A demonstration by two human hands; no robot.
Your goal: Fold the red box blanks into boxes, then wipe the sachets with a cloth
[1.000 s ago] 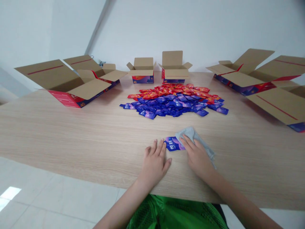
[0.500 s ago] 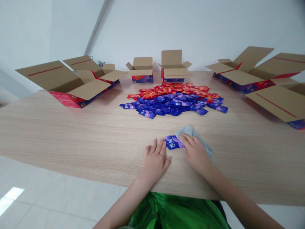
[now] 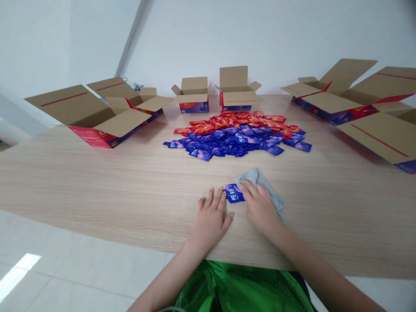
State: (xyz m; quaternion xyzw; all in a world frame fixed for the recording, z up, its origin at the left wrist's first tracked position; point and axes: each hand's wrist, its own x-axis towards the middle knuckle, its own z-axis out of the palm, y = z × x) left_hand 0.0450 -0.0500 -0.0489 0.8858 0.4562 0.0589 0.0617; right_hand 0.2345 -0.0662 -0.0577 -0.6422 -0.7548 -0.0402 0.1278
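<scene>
A blue-purple pouch (image 3: 232,193) with white lettering lies flat on the wooden table, its right part hidden under a grey-blue cloth (image 3: 252,175). My left hand (image 3: 209,216) rests palm down with fingers stretched out, a fingertip touching the pouch's left end. The cloth is under my right hand (image 3: 261,209), whose fingers press it onto the pouch. Beyond both hands, similar blue pouches (image 3: 224,142) lie in a heap, with red pouches (image 3: 211,125) behind them.
Two open cartons (image 3: 193,107) (image 3: 236,107) stand at the back. More open cartons sit at the left (image 3: 89,137) and the right (image 3: 329,113) with flaps spread out. The table's front edge (image 3: 182,253) runs close to me, and a wall rises behind.
My right hand and the cloth have slid a little to the left, covering more of the pouch. The left hand has stayed in place on the pouch's end.
</scene>
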